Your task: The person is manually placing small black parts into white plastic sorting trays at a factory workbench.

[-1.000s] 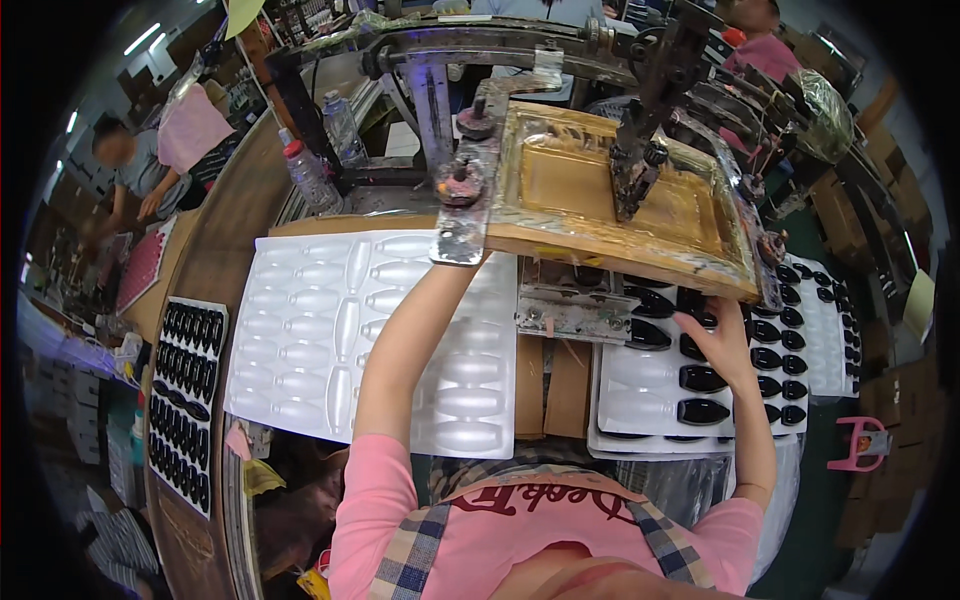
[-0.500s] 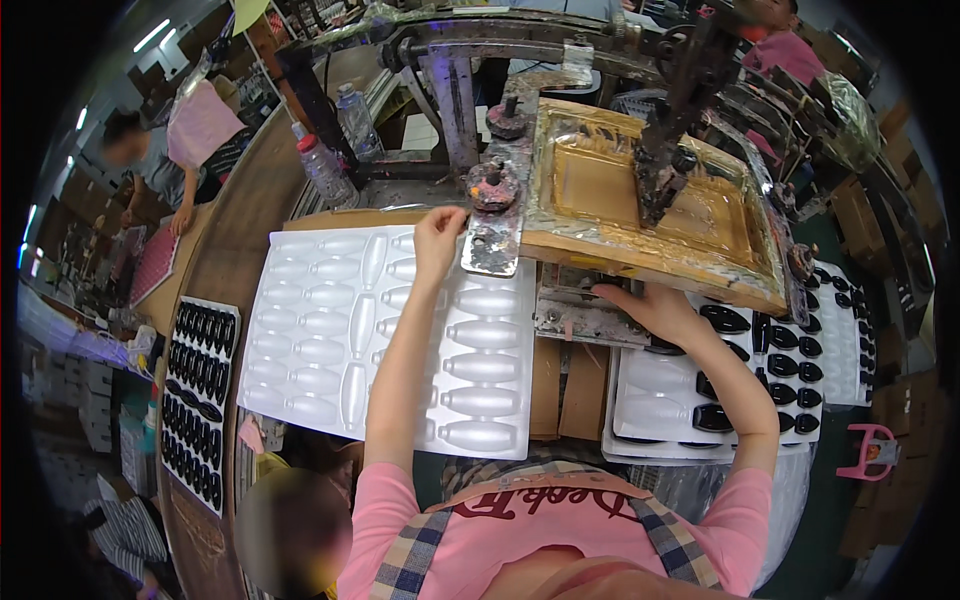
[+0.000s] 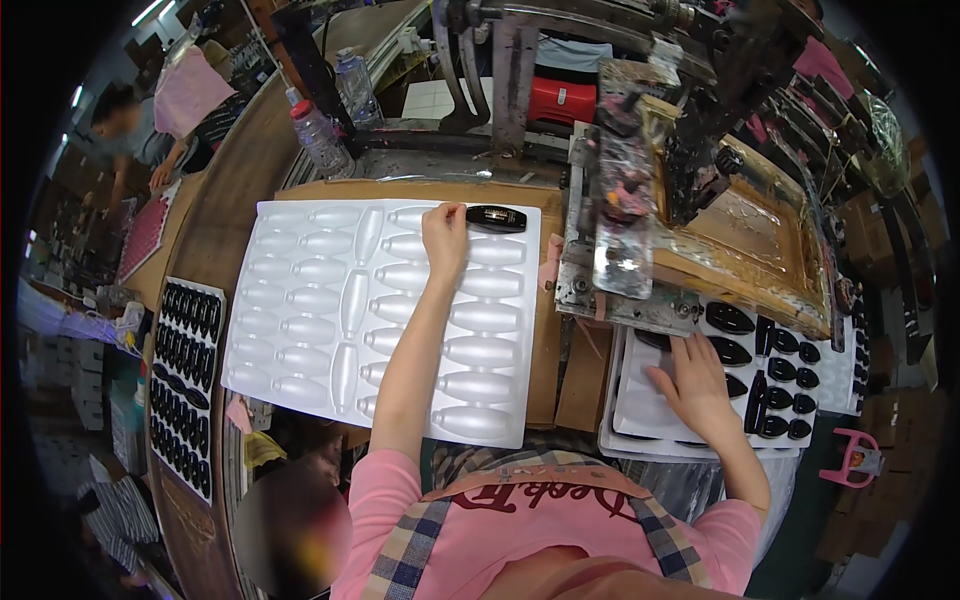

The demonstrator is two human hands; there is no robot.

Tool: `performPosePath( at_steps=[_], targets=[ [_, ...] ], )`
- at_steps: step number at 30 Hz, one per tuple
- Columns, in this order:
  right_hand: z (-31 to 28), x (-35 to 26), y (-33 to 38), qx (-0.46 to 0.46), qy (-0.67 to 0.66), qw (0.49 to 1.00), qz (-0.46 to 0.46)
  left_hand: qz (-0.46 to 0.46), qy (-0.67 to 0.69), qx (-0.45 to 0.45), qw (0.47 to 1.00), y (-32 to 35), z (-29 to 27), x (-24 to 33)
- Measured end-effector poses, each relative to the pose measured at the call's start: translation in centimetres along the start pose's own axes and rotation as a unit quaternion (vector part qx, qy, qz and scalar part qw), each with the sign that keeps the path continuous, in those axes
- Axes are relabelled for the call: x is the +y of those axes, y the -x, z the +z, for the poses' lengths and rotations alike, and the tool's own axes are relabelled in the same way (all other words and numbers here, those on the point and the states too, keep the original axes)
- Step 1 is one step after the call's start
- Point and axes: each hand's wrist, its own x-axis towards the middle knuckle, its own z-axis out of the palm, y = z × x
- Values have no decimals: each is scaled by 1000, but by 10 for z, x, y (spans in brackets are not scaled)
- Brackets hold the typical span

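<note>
Left hand (image 3: pixel 445 242) at 11 o'clock from centre, fingers pinching the 9 o'clock end of a black piece (image 3: pixel 497 219) with gold print, which sits in the 1 o'clock corner of a white tray (image 3: pixel 352 300). Right hand (image 3: pixel 695 390) at 4 o'clock, fingers spread over a second tray (image 3: pixel 640 398) with black pieces. Wooden frame (image 3: pixel 735 278) on machine at 2 o'clock, red-lidded bottle (image 3: pixel 322 145) at 10-11, filled tray (image 3: pixel 184 388) at 8, pink stool (image 3: pixel 853 457) near 4.
</note>
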Motion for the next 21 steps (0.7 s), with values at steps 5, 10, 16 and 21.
performPosePath(
  at_steps=[5,10,16,21],
  targets=[
    [-8,1,-14,61,33,998,11,80,-44,33,995,-2,-3,-18],
    [-7,16,-12,84,-129,988,23,-54,136,-89,985,0,-14,5],
    [-27,39,1,165,-299,933,117,332,15,-79,940,-21,-18,48],
    [-30,52,-16,184,-370,907,86,353,50,-194,914,-30,16,121]
  ],
)
